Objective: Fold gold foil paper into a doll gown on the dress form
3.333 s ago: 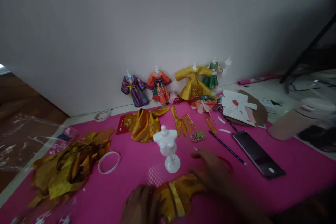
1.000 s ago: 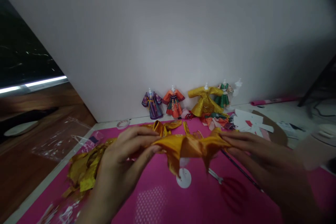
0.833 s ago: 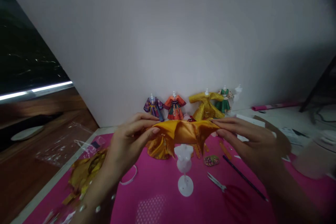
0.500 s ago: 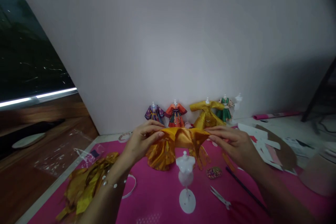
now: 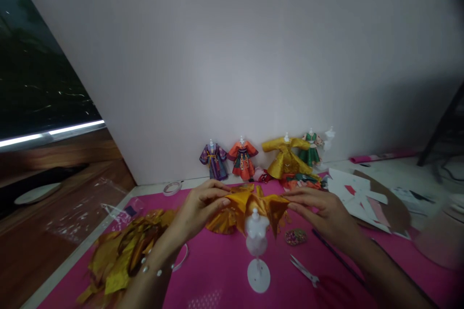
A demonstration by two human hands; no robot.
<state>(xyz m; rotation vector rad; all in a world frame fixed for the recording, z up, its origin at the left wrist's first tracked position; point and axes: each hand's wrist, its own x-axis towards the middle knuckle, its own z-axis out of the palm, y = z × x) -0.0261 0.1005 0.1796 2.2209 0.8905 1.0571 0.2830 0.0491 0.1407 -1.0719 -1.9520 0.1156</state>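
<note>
Gold garment [image 5: 253,201] is pinched at each end by left hand [image 5: 200,205] and right hand [image 5: 321,210], just behind white mannequin [image 5: 256,231].

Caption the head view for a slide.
Left hand and right hand hold golden fabric doll garment by white plastic mannequin.

Pink mat [image 5: 217,280] carried a white dress form [image 5: 257,246] standing at centre. Scissors [image 5: 304,271] & dark pencil [image 5: 337,263] lay to its right, w/ a beaded oval [image 5: 295,237] near. Gold fabric scraps [image 5: 123,251] were heaped at left, tape ring [image 5: 182,257] beside them; paper cutouts [image 5: 357,194] at far right.
</note>
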